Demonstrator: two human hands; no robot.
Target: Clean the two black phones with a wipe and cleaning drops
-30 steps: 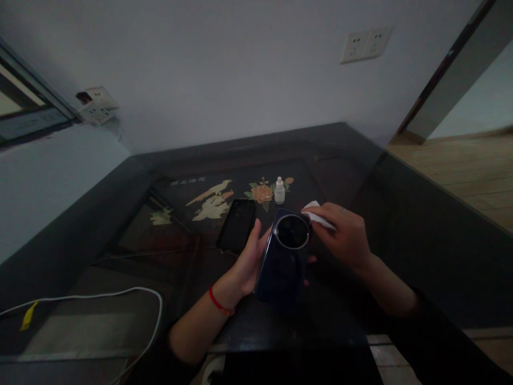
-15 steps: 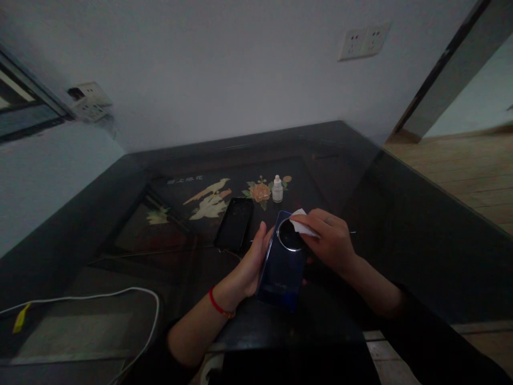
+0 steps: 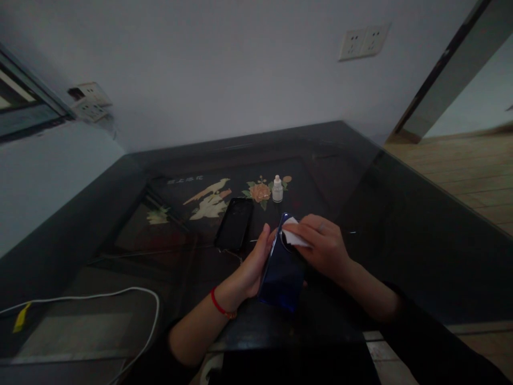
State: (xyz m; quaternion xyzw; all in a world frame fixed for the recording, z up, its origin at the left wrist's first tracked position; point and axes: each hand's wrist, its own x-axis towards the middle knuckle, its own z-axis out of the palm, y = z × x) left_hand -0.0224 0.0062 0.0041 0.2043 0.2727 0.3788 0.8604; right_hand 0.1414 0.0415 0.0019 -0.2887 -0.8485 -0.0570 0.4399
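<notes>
A blue smartphone [image 3: 281,278] rests in my left hand [image 3: 253,270], its back turned up towards me and its lower end nearest my body. My left thumb lies along the phone's left edge; most of the other fingers are hidden beneath it. My right hand [image 3: 326,246] pinches a white wipe [image 3: 295,235] and presses it on the round camera ring near the phone's top, covering much of the lens. To the left of the phone lies a black phone case [image 3: 234,223]. Beyond it stands a small white dropper bottle [image 3: 277,189], upright and capped.
Everything sits on a dark glossy table [image 3: 336,155] decorated with a flower and bird picture. A white cable [image 3: 120,291] with a yellow tag [image 3: 21,317] curves across the near left. Wall sockets [image 3: 364,43] are on the wall behind.
The wipe has slid left and slightly down across the camera ring with my right hand. The phone has tilted a little, so its ring shows less.
</notes>
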